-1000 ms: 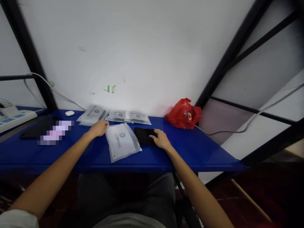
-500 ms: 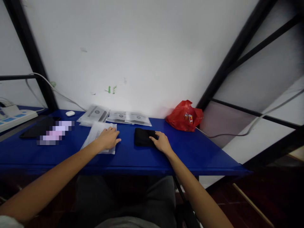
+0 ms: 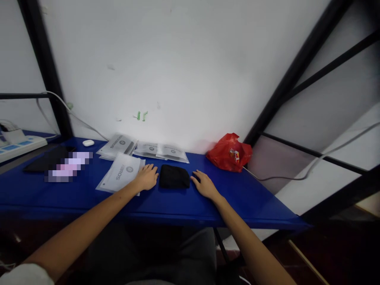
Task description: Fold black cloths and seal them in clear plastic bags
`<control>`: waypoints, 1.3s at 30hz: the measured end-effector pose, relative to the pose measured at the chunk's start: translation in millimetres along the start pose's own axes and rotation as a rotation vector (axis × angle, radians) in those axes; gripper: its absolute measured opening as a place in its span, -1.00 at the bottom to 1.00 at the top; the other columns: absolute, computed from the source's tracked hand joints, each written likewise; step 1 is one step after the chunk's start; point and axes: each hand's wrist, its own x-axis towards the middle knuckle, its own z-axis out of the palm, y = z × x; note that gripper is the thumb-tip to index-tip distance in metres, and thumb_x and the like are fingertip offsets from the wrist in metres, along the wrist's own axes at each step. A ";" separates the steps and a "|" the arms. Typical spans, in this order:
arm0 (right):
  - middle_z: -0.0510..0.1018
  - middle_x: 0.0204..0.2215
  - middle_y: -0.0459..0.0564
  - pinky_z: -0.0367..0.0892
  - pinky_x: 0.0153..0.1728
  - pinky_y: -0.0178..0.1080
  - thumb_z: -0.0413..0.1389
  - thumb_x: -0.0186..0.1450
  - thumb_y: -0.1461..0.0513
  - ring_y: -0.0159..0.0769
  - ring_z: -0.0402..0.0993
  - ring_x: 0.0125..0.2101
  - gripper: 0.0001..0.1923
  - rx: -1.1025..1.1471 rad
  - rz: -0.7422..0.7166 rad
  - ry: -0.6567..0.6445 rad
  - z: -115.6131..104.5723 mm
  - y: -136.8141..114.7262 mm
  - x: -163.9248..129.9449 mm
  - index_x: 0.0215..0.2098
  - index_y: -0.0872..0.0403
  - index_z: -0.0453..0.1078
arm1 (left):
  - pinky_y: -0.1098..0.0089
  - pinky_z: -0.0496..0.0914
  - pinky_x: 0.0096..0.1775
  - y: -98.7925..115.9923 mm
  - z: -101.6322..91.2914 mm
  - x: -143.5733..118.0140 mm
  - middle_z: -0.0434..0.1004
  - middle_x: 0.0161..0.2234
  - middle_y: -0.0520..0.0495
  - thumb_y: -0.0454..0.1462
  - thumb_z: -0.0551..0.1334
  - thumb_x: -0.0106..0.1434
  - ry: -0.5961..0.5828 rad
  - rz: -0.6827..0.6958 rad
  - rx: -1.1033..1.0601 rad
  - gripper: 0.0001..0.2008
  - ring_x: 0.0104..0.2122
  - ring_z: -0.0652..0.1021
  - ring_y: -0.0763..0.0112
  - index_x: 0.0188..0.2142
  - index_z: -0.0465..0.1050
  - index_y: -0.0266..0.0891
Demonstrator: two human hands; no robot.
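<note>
I see left hand (image 3: 147,178) flat on white pouch (image 3: 120,177), right hand (image 3: 204,185) spread beside black cloth (image 3: 174,176) on desk (image 3: 252,198).

We see a makeshift packing station, glossy blue tabletop (image 3: 252,198) against bare white wall, black metal rack frame (image 3: 297,75), stacked printed grey plastic mailer bags (image 3: 160,149), white power strip (image 3: 18,143).

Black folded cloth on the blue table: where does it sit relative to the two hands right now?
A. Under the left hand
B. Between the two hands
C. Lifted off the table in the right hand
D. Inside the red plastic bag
B: the black folded cloth lies flat on the blue table, with the left hand at its left edge and the right hand at its right.
</note>
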 end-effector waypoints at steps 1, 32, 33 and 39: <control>0.32 0.13 0.24 0.07 0.17 -0.06 -0.03 0.33 0.13 -0.10 0.17 0.18 -0.55 -0.020 0.005 -0.008 2.4 2.2 -0.7 0.08 0.24 0.32 | 0.12 0.11 0.12 -0.4 3.0 -0.2 0.21 0.17 -0.31 -0.21 -0.12 0.34 -0.003 -0.008 -0.006 -0.56 0.16 0.22 0.05 0.11 0.24 -0.36; 0.36 0.12 0.14 0.10 0.17 -0.06 -0.02 0.30 0.16 -0.13 0.22 0.16 -0.59 0.015 0.023 0.045 11.5 7.8 -1.3 0.06 0.13 0.36 | 0.12 0.10 0.15 -6.4 11.5 -3.1 0.22 0.19 -0.25 -0.18 -0.08 0.33 0.071 -0.018 -0.084 -0.55 0.19 0.22 0.09 0.11 0.30 -0.32; 0.36 0.12 0.13 0.10 0.17 -0.06 -0.02 0.30 0.16 -0.13 0.22 0.16 -0.60 0.007 0.023 0.044 11.4 7.6 -1.4 0.06 0.13 0.36 | 0.13 0.11 0.15 -6.2 10.4 -3.1 0.25 0.17 -0.25 -0.19 -0.07 0.32 0.076 -0.019 -0.076 -0.56 0.18 0.24 0.09 0.09 0.32 -0.32; 0.34 0.12 0.18 0.11 0.17 -0.09 -0.03 0.31 0.16 -0.13 0.21 0.16 -0.57 -0.015 0.023 0.023 7.9 4.6 -2.1 0.07 0.19 0.34 | 0.25 0.26 0.03 -0.2 -5.8 -5.7 0.42 0.01 -0.19 -0.36 -0.07 0.28 0.331 0.001 -0.068 -0.64 0.01 0.39 0.20 -0.03 0.40 -0.28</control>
